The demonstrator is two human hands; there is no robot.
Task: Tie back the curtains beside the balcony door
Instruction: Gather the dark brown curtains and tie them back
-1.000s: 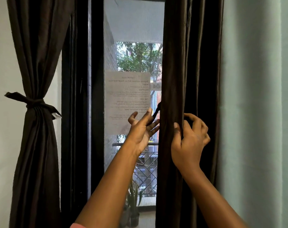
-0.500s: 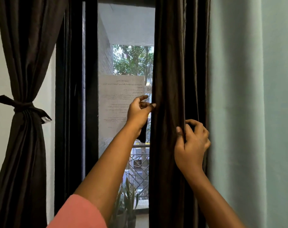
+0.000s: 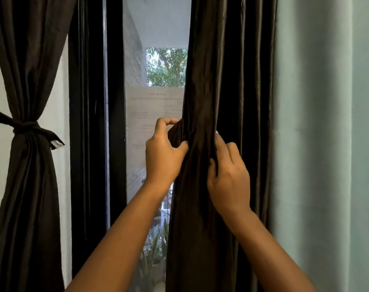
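Meanwhile, left hand (image 3: 161,153) and right hand (image 3: 229,171) both gripped right curtain (image 3: 202,85), bunching it, left curtain (image 3: 29,81) already tied.

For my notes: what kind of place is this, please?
Probably a room in a home, at a balcony door: dark curtains, one tied back, plants and a railing outside.

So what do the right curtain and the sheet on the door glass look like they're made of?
Right curtain: looks like a thin woven fabric with a satin-like finish, dark brown; soft highlights run along its vertical folds and it crumples easily where the left hand and right hand gather it. The exact fibre cannot be told. Sheet: seems to be plain matte paper, with faint printed lines and daylight showing through.
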